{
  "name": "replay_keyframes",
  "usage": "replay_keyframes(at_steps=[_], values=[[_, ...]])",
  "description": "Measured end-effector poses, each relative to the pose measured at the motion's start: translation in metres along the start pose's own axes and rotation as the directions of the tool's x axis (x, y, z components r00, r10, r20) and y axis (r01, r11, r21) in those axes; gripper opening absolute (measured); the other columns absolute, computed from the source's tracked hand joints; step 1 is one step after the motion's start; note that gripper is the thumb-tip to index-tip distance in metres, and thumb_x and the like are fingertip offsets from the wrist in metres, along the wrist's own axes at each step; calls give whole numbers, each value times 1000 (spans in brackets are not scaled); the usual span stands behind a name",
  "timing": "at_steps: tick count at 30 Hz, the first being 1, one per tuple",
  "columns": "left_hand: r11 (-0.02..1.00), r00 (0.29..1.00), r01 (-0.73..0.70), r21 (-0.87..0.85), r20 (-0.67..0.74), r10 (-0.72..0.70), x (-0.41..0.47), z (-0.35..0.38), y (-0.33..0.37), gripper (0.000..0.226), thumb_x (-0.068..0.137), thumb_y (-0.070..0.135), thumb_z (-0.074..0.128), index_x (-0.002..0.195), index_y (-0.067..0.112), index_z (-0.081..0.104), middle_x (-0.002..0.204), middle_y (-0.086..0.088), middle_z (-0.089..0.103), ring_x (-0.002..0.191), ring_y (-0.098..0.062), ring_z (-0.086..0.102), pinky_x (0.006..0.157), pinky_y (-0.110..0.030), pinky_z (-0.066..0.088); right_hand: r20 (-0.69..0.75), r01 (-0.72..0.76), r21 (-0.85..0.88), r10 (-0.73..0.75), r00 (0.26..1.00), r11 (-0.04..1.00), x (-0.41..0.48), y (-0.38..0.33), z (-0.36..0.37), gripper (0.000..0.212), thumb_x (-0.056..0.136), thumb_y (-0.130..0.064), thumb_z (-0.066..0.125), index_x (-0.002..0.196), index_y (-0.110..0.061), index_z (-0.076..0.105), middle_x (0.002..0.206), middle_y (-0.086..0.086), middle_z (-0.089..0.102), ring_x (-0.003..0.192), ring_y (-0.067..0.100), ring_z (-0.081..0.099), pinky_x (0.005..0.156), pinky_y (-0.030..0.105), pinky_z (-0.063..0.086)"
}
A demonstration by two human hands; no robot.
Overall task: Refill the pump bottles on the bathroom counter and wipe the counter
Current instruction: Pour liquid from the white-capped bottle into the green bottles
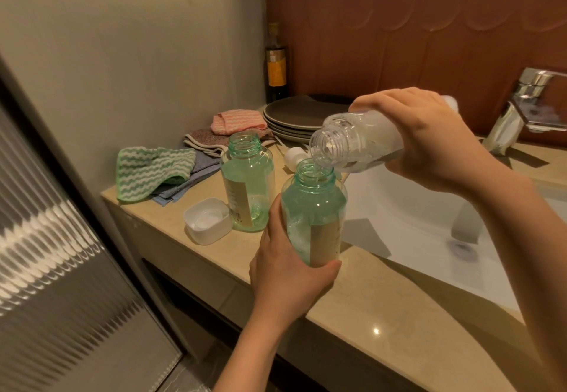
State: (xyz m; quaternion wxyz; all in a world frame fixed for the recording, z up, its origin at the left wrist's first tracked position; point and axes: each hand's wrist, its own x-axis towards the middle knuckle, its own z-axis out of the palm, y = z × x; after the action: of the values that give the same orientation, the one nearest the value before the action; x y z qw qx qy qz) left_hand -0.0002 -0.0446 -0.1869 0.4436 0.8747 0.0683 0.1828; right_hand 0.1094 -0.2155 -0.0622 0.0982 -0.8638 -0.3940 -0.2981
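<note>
Mid-refill, first pour under way. Gripping green bottle [313,207] low down with left hand [294,265], fingers curled round its base at the front edge of bench [368,308], just beside sink [414,238]; cannot tell whether resting or lifted. Gripping clear bottle [359,143] with right hand [429,140], fingers wrapped over its body, tipped steeply, mouth just above the green neck. Thin stream at the neck, foam inside.

Done, by the look: both tops off, white cap [207,219] lying open side up on bench.

Left, judging from this: finishing this fill; second green bottle [247,183], standing open behind cap and seemingly low; refitting pumps. No wiping begun: striped cloth [153,170] and pink cloth [237,121] lying untouched at far left, near plates [294,118].
</note>
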Motion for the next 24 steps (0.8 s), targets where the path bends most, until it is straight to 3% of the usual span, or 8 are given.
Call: replay_keyframes(at_steps=[24], values=[[1000, 1000, 11, -8, 7, -11, 0, -1, 1, 116, 58, 43, 81, 142, 45, 2, 141, 16, 39, 126, -12, 41, 104, -34, 36, -2, -1, -7, 1, 1000, 1000, 0, -1, -1, 73, 64, -7, 82, 127, -21, 49, 123, 7, 58, 111, 31, 51, 93, 46, 38]])
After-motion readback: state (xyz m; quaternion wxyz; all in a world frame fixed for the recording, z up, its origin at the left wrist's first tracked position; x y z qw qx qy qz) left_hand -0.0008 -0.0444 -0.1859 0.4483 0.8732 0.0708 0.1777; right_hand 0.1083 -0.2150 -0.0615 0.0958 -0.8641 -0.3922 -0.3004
